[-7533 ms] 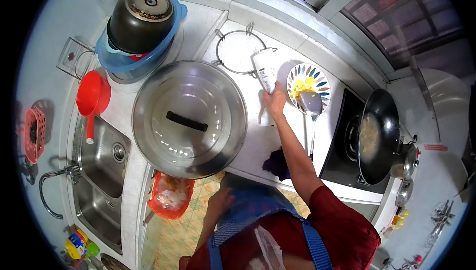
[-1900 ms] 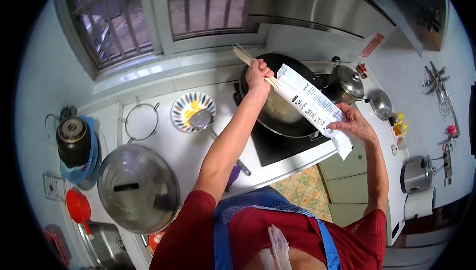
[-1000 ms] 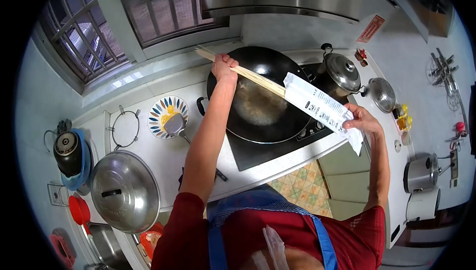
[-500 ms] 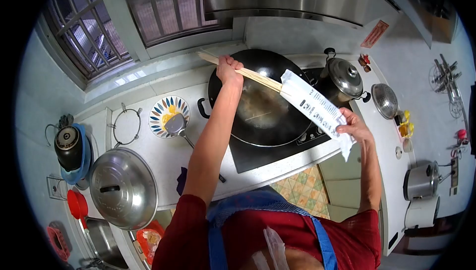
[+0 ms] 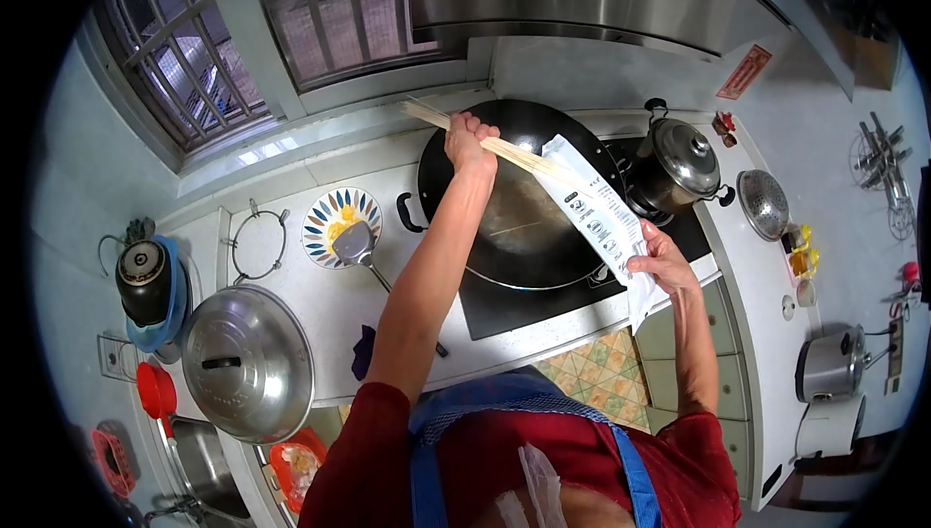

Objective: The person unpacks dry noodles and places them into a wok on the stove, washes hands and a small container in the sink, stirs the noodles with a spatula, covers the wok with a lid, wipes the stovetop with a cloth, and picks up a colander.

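My left hand (image 5: 469,143) is closed round a bundle of thin pale noodle sticks (image 5: 522,158), whose far ends stick out on its upper left. The other ends go into the open mouth of a white printed packet (image 5: 593,213). My right hand (image 5: 663,260) pinches the packet near its lower end. Both hands are over the black wok (image 5: 553,255) on the stove. Cloudy liquid (image 5: 519,213) lies in the wok, with a thin stick or two on it.
A patterned plate (image 5: 315,229) holds yellow food and a spatula (image 5: 354,243). Further left are a wire ring (image 5: 236,242), a big metal lid (image 5: 247,373) and a red ladle (image 5: 155,390). A lidded pot (image 5: 684,155) stands right of the wok, with a strainer (image 5: 762,204) beyond.
Since the first frame, the packet has come from the counter to over the wok. In the last half second, my right hand and the packet's lower end shifted left, covering more of the noodle sticks.
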The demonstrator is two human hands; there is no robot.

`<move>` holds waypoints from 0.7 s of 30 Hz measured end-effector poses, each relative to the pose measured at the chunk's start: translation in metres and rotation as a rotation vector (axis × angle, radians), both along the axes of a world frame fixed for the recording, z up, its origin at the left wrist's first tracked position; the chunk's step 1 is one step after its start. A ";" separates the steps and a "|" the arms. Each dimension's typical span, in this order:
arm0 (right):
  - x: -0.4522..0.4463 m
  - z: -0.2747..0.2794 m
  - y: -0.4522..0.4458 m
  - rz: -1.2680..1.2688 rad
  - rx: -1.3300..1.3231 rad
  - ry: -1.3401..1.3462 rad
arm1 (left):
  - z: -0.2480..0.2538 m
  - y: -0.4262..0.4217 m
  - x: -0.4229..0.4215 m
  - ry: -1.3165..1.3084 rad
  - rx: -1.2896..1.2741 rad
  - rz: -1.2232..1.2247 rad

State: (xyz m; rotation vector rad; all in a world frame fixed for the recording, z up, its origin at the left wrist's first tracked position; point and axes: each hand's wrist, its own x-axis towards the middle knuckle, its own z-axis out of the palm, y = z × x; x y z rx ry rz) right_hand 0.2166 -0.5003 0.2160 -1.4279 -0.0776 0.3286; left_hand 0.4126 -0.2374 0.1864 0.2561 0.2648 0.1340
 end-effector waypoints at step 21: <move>-0.004 0.008 -0.003 0.017 -0.241 -0.051 | 0.014 0.007 0.004 -0.061 0.052 -0.106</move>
